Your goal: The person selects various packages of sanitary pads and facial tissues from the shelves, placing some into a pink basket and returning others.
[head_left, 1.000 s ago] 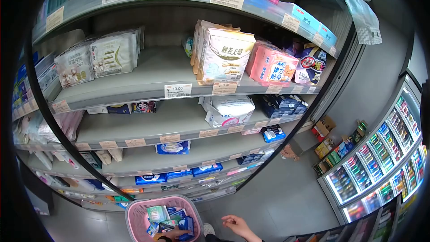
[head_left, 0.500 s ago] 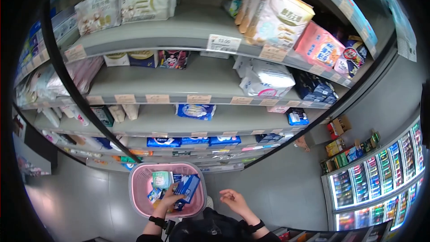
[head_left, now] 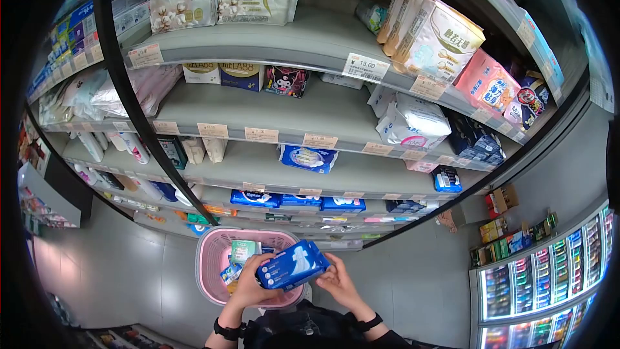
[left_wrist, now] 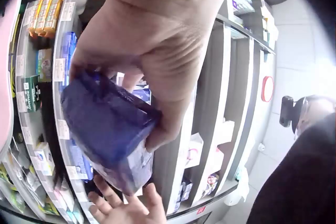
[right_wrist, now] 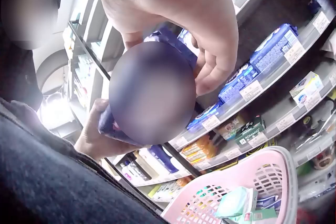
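A blue plastic-wrapped pack of sanitary pads (head_left: 294, 266) is tilted above the pink basket (head_left: 205, 270). My left hand (head_left: 248, 289) grips its left end, thumb on the near side. My right hand (head_left: 340, 289) is at the other end, fingers loosely bent and spread with the tips right at the wrapper. In the left wrist view those right fingers (left_wrist: 111, 195) show below the pack (left_wrist: 102, 119). Inside the basket lie a pale green pack (head_left: 244, 251) and several smaller packs, partly hidden by my left hand and the blue pack.
Curved store shelves (head_left: 323, 39) fill the front, stocked with pad packs such as a white one (head_left: 413, 123) and blue ones (head_left: 255, 198). A black post (head_left: 145, 136) stands at the left. On the right are boxes (head_left: 494, 229) on the floor and a lit drinks cooler (head_left: 546, 278).
My left hand has lifted the blue pack up out of the basket and turned it flatter, front upward. My right hand has come in to the pack's right end. The head view has tipped down.
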Motion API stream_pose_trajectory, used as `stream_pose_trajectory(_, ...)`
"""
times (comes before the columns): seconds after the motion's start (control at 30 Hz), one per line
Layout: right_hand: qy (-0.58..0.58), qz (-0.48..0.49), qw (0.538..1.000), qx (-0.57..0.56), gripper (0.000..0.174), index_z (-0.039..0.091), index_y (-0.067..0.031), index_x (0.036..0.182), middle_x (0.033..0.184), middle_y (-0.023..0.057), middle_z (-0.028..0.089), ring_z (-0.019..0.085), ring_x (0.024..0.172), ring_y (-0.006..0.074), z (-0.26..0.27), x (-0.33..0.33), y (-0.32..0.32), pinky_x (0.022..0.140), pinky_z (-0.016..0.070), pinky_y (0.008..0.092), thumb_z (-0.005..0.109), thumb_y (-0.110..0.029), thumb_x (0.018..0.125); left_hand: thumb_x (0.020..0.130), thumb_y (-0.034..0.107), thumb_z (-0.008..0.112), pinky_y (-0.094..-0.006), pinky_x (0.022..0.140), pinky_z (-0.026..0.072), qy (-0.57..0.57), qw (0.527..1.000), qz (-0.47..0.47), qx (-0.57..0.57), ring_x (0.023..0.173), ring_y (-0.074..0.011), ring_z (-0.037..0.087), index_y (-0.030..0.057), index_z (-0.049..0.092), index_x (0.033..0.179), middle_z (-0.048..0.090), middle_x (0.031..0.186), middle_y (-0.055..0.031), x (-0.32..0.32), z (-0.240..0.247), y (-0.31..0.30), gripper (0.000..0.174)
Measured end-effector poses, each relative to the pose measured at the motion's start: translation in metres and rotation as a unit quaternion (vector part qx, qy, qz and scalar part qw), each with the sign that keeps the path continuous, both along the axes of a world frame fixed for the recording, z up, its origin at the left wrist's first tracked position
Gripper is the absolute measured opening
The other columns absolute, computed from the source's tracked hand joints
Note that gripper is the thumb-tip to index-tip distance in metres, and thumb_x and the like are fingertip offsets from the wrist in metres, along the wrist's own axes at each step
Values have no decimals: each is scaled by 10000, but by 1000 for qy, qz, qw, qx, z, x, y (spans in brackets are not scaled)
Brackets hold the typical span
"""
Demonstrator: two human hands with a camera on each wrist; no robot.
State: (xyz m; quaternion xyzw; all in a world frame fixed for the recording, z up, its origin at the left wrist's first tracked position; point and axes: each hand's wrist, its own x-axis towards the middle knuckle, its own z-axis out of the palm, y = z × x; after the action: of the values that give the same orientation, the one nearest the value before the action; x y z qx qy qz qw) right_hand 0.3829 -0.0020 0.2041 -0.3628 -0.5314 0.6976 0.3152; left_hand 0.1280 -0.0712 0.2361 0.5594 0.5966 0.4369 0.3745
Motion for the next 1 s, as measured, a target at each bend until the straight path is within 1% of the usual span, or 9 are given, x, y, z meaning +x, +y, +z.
stream_pose_trajectory(0.03, 5, 1, 1000, 16, 742, 180, -74, 1458, 1139, 113, 519, 563, 978, 136, 4, -3, -1, 845, 458, 258, 633, -3, 875, 519, 145, 853, -360, 965, 399, 1, 1000, -1, 2, 1088, -251, 519, 98, 539, 1222, 559, 1116, -96, 0, -2, 0, 772)
stream_pose_trajectory(0.13, 28, 3, 999, 25, 772, 134, -88, 1472, 1170, 125, 505, 554, 988, 151, 4, -1, -1, 864, 454, 274, 626, -7, 882, 691, 14, 752, -305, 941, 430, -329, 937, -66, -99, 1080, -180, 545, 64, 493, 1225, 573, 1141, -92, 1, -9, -1, 596)
stream_pose_trajectory(0.17, 44, 5, 999, 15, 785, 118, -97, 1475, 1190, 134, 499, 552, 992, 160, 3, 1, -1, 871, 456, 286, 627, -13, 884, 691, 14, 752, -305, 941, 430, -329, 937, -67, -98, 1080, -180, 545, 64, 493, 1225, 573, 1141, -92, 1, -11, -2, 596)
stream_pose_trajectory(0.23, 54, 4, 999, -7, 794, 103, -107, 1476, 1204, 141, 495, 552, 993, 166, 3, 2, -1, 878, 457, 294, 625, -15, 885, 739, -36, 689, -293, 933, 437, -511, 828, -26, -228, 1062, -181, 558, 70, 466, 1217, 573, 1132, -100, 2, -18, -1, 538)
stream_pose_trajectory(0.27, 62, 3, 998, -30, 803, 88, -116, 1476, 1218, 148, 491, 553, 994, 172, 4, 2, -1, 884, 458, 303, 623, -16, 886, 776, -42, 656, -295, 925, 437, -539, 812, -9, -226, 1064, -175, 555, 75, 438, 1191, 572, 1131, -96, 7, -15, -1, 484)
stream_pose_trajectory(0.47, 20, 105, 994, -11, 871, 76, -123, 1462, 1251, 151, 486, 545, 1065, 182, 7, 1, -6, 902, 457, 312, 681, -25, 843, 792, -42, 688, -320, 924, 435, -431, 870, -124, -205, 1107, -173, 529, 76, 403, 1148, 555, 1153, -71, 24, -19, 8, 471)
stream_pose_trajectory(0.6, -9, 81, 996, 27, 937, 115, -108, 1450, 1268, 151, 481, 516, 1140, 193, 24, 2, -5, 929, 447, 346, 770, -91, 780, 783, -49, 702, -336, 950, 430, -417, 869, -177, -199, 1122, -177, 521, 70, 399, 1198, 546, 1140, -58, 37, -27, 13, 527)
stream_pose_trajectory(0.83, -202, -100, 959, 174, 853, 404, -18, 1297, 1176, 165, 519, 509, 1131, 262, 17, 20, 26, 966, 416, 372, 857, -178, 591, 845, -30, 629, -314, 965, 436, -352, 904, -170, -174, 1145, -178, 528, 42, 428, 1276, 536, 1215, -73, 29, -27, 7, 481)
stream_pose_trajectory(1.0, -357, -188, 861, 310, 814, 461, -11, 1263, 1151, 206, 531, 514, 1078, 349, 2, 39, 80, 958, 416, 416, 824, -171, 553, 862, -7, 613, -286, 912, 467, -330, 919, -117, -182, 1121, -151, 536, 33, 481, 1218, 535, 1217, -61, 16, -25, -9, 382)
